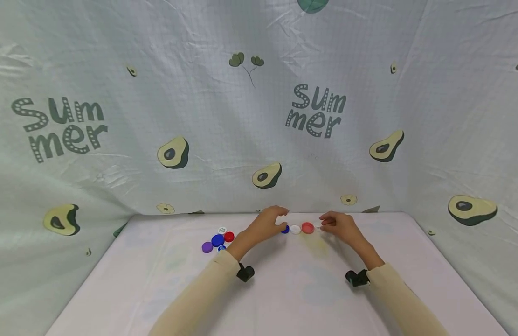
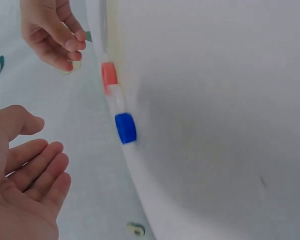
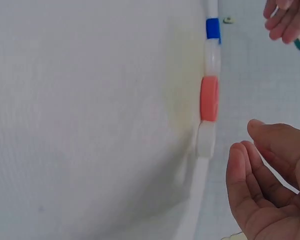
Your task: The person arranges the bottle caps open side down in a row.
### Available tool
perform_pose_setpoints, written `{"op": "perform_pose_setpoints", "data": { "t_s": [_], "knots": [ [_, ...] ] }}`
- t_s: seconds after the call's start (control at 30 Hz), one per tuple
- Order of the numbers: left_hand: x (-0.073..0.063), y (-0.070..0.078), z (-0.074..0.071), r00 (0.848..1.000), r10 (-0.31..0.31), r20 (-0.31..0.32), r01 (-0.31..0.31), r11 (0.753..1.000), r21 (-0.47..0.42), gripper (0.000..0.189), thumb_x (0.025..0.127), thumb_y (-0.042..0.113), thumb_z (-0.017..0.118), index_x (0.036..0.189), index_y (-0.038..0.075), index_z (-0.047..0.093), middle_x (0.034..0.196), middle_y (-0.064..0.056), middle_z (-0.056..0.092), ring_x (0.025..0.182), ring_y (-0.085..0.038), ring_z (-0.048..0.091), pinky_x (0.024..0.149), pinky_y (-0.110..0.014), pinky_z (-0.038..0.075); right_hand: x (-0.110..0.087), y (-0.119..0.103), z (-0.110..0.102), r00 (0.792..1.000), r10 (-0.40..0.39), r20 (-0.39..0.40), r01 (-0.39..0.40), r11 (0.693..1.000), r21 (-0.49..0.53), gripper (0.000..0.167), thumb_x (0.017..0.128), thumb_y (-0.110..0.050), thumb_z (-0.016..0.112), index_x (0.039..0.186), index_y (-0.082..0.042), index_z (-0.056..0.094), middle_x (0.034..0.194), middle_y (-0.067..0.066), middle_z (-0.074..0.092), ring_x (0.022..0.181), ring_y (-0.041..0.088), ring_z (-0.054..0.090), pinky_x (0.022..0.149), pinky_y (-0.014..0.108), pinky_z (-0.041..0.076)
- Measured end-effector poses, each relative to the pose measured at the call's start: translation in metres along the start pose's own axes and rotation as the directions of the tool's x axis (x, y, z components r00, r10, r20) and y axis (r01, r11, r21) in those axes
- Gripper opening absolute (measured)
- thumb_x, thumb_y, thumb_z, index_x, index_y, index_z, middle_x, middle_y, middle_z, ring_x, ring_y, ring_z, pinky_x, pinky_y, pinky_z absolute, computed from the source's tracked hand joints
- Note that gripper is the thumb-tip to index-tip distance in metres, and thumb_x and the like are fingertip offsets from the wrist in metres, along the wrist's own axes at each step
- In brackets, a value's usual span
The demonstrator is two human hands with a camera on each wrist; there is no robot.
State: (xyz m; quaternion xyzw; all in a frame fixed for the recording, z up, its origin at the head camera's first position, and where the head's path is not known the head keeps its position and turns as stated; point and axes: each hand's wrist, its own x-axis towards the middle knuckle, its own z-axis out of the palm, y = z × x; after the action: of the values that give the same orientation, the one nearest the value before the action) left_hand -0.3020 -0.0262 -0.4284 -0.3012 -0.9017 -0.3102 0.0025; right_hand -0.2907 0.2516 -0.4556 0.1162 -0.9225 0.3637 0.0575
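A short row of bottle caps lies at the table's far side: a blue cap (image 1: 286, 229), a white cap (image 1: 295, 229), a coral-red cap (image 1: 307, 227) and a second white cap (image 3: 206, 140) at the right end. My left hand (image 1: 263, 225) hovers by the blue cap, its fingers loosely bent and nothing in them; the left wrist view shows a gap to the blue cap (image 2: 125, 128). Beside the right-end white cap is my right hand (image 1: 341, 227). In the right wrist view, thumb and fingers of that hand (image 3: 272, 175) stand apart from the cap, holding nothing.
Left of my left forearm lies a cluster of caps: purple (image 1: 207, 247), blue (image 1: 217, 240), red (image 1: 229, 236), white with print (image 1: 222, 230), and a blue-and-white one (image 1: 221, 248) partly behind the arm. A printed cloth (image 1: 217, 186) hangs behind the table.
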Motion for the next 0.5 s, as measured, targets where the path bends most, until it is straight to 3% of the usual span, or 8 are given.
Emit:
{"op": "perform_pose_setpoints", "data": {
  "t_s": [0.17,0.3,0.5],
  "knots": [
    [-0.036,-0.01,-0.024,0.999,0.025,-0.033,-0.026,1.0,-0.008,0.037,0.098,0.01,0.067,0.134,0.003,0.062,0.129,-0.012,0.066,0.12,-0.029,0.062,0.104,-0.045,0.05,-0.006,-0.017,0.007,0.999,-0.041,0.012,0.04,0.998,0.047,0.025,0.09,-0.004,0.074,0.114,0.002,0.071,0.1,0.009,0.074,0.093,0.026,0.071,0.079,0.037,0.06],
    [-0.065,-0.025,-0.035,0.994,0.041,-0.103,-0.043,0.999,-0.014,0.035,0.095,0.005,0.069,0.129,0.0,0.063,0.125,-0.015,0.068,0.116,-0.031,0.064,0.101,-0.049,0.051,-0.008,-0.034,0.021,0.996,-0.08,0.04,0.077,0.995,0.071,0.022,0.092,-0.006,0.074,0.113,-0.001,0.072,0.1,0.006,0.073,0.094,0.023,0.07,0.079,0.034,0.06],
    [-0.099,-0.05,-0.051,0.987,-0.014,-0.16,0.009,1.0,-0.027,0.035,0.093,0.001,0.069,0.127,-0.004,0.064,0.122,-0.015,0.07,0.114,-0.031,0.066,0.097,-0.05,0.053,-0.008,-0.061,0.049,0.988,-0.111,0.111,0.1,0.99,0.097,0.021,0.092,-0.011,0.075,0.113,-0.005,0.072,0.099,-0.001,0.072,0.092,0.016,0.068,0.081,0.029,0.059]
  ]
}}
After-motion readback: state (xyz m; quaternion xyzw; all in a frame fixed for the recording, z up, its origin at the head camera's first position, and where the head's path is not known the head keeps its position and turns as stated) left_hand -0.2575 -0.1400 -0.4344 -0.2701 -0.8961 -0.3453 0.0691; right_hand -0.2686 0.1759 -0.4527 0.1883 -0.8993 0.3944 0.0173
